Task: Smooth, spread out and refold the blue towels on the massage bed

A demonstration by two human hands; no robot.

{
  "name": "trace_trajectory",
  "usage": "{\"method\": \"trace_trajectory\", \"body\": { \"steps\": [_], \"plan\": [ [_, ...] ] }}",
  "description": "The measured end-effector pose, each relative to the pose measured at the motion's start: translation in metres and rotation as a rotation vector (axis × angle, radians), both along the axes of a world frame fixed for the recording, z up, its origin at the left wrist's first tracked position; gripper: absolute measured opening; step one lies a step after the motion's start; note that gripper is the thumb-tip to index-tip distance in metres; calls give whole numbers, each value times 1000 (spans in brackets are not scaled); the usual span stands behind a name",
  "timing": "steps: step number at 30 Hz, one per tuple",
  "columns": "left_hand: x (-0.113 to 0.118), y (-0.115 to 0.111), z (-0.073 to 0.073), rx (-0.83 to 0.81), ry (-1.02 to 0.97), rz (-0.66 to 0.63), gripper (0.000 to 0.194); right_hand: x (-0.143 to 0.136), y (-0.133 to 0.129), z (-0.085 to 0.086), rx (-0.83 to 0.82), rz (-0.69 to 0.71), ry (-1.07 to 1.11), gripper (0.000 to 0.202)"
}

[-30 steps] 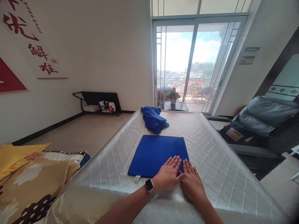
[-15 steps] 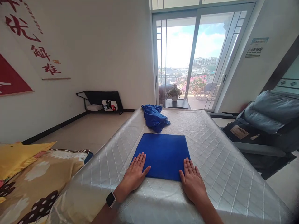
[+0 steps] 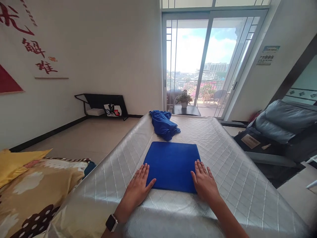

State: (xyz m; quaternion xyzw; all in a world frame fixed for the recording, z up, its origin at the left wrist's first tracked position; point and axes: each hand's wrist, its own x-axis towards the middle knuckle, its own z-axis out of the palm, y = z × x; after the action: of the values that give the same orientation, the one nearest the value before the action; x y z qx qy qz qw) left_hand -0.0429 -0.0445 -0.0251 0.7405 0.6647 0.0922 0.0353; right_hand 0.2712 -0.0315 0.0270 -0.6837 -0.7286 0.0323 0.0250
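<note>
1. Landmark: a smooth, flat blue cloth [image 3: 173, 162], roughly square and neatly squared off, lies on a silver quilted cover [image 3: 230, 172].
2. The left hand [image 3: 137, 186], with a smartwatch [image 3: 111, 222] on its wrist, rests palm down at the cloth's left edge, near the closest corner. It is open, fingers side by side and thumb angled inward — gripping nothing.
3. The right hand [image 3: 206, 181] mirrors it at the cloth's right edge, also open and palm down, its thumb apart from the fingers. It has hold of nothing; how firmly either palm presses cannot be told.
4. What looks done: the flat cloth has fairly straight edges and a surface without obvious creases. Its number of layers cannot be told.
5. What looks undone: a second blue cloth [image 3: 163, 125] lies crumpled just beyond the flat cloth's far edge, rumpled and unshaped — neither hand is touching it.
6. Farther out, patterned bedding [image 3: 53, 180] is left of the flat cloth, a dark armchair [image 3: 279, 124] right of it, and a potted plant [image 3: 184, 97] beyond it.
</note>
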Motion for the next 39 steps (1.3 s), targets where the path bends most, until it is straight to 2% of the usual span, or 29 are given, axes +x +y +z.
{"method": "trace_trajectory", "body": {
  "steps": [2,4,7,10,12,13,15,17,18,20,23,25,28,34,37,39],
  "plan": [
    [0,-1,1,21,6,-19,83,-1,19,6,4,2,7,64],
    [-2,-2,1,36,18,-30,82,1,37,4,-6,-8,9,65],
    [-5,-1,3,21,46,-38,83,6,55,-9,-14,-30,6,65],
    [4,5,15,2,71,-35,88,9,60,-24,-9,-34,8,65],
    [25,13,28,11,75,-102,88,10,60,-28,0,-33,18,65],
    [41,19,36,19,71,-174,87,10,59,-28,5,-34,21,65],
    [80,33,48,35,55,-377,82,10,58,-28,13,-34,20,65],
    [121,50,53,54,28,-565,78,10,58,-27,19,-25,10,65],
    [140,60,52,73,13,-617,77,10,58,-27,22,-18,4,64],
    [169,78,45,108,-11,-634,74,11,57,-27,23,-9,0,63],
    [186,96,29,107,-25,-558,74,12,58,-29,22,-11,17,62],
    [180,101,20,100,-24,-519,74,11,58,-30,27,-15,38,63],
    [153,105,16,102,-12,-472,74,10,59,-30,33,-24,67,64],
    [64,114,20,4,39,-237,84,9,59,-27,5,-40,97,65],
    [25,118,13,21,80,-124,86,9,59,-24,-12,-44,82,65],
    [9,119,7,42,99,-97,87,9,58,-22,-21,-49,66,66]
  ]
}}
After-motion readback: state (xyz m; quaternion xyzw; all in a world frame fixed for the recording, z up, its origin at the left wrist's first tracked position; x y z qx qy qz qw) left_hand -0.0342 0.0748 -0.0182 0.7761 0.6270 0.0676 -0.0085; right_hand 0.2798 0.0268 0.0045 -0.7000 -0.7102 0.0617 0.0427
